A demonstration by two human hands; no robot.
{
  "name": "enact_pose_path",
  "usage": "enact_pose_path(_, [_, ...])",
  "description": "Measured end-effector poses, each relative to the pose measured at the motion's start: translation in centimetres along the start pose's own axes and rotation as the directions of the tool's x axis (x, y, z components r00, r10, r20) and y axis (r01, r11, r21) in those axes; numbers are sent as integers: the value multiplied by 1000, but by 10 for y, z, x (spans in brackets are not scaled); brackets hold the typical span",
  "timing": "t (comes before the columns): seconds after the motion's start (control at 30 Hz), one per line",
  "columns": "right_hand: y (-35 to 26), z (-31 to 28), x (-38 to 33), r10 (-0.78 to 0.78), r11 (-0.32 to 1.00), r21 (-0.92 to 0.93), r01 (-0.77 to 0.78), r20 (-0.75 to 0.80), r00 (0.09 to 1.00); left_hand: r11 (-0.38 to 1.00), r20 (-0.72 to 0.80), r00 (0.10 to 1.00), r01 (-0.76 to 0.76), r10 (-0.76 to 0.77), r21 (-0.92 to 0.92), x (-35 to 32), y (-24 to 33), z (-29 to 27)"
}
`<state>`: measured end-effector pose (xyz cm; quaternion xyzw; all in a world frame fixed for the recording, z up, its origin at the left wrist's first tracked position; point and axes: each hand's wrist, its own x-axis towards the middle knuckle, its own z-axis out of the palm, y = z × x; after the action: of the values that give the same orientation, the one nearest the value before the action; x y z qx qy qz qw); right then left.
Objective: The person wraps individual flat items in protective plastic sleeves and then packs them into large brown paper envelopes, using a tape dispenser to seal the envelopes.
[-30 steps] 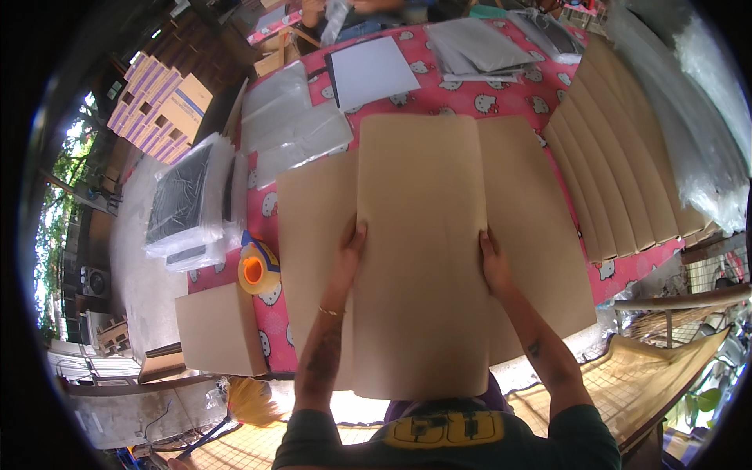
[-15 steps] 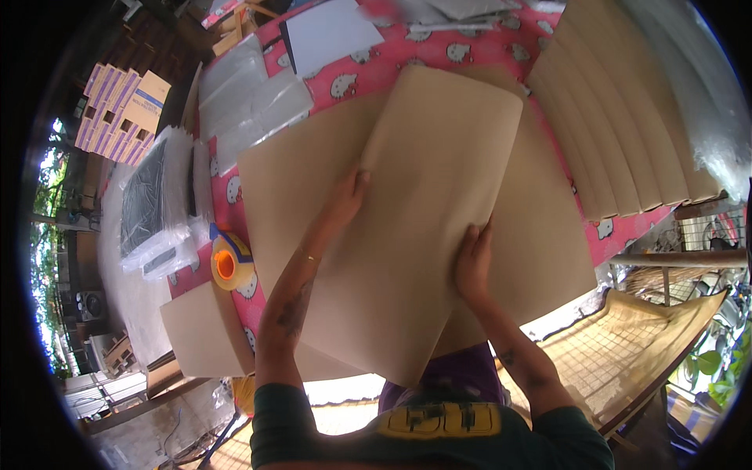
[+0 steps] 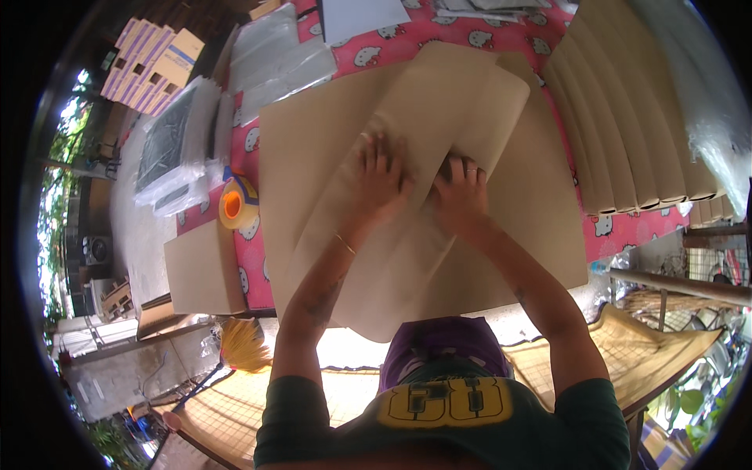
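A folded sheet of brown kraft paper or thin card (image 3: pixel 470 86) lies slantwise on a larger flat brown sheet (image 3: pixel 540 227). My left hand (image 3: pixel 384 184) presses on the folded sheet near its middle, fingers spread. Close beside it, my right hand (image 3: pixel 462 196) rests on the same sheet, its fingers apart and a little bent, with a ring on one. A crease or edge runs between the hands toward the near side. Neither hand grips the paper.
Left of the sheets stand a tape roll (image 3: pixel 235 204) with an orange core, a brown carton (image 3: pixel 204 270) and plastic-wrapped packs (image 3: pixel 176 149). Folded brown boards (image 3: pixel 619 117) stack at the right on the pink patterned tablecloth (image 3: pixel 368 55). A broom (image 3: pixel 243 345) stands below the table edge.
My hands have left the sides of the brown sheet and come together on its middle, fingers now on top. The folded part lies flatter. The view has shifted a little.
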<state>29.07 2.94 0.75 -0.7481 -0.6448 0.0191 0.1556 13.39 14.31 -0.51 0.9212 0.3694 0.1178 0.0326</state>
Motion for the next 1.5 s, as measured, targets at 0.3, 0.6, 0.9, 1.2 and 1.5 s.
enact_pose_path(0.3, [20, 0, 8, -150, 989, 7, 149, 33, 988, 994, -98, 992, 86, -79, 64, -28, 67, -10])
enact_pose_path(0.6, [23, -7, -7, -173, 982, 96, 162, 121, 977, 976, -151, 964, 216, -219, -35, 3, 68, -63])
enact_pose_path(0.9, [24, 3, -10, -190, 982, 9, 190, 102, 977, 998, -11, 1000, -14, 15, 59, -8, 72, -29])
enact_pose_path(1.2, [35, 10, -4, -8, 850, 504, 152, -276, 961, 989, -56, 994, -82, 89, 120, -12, 81, -25])
enact_pose_path(1.5, [29, 19, -5, -213, 915, 248, 319, -376, 902, 985, -76, 982, 173, -172, 9, -77, 99, -18])
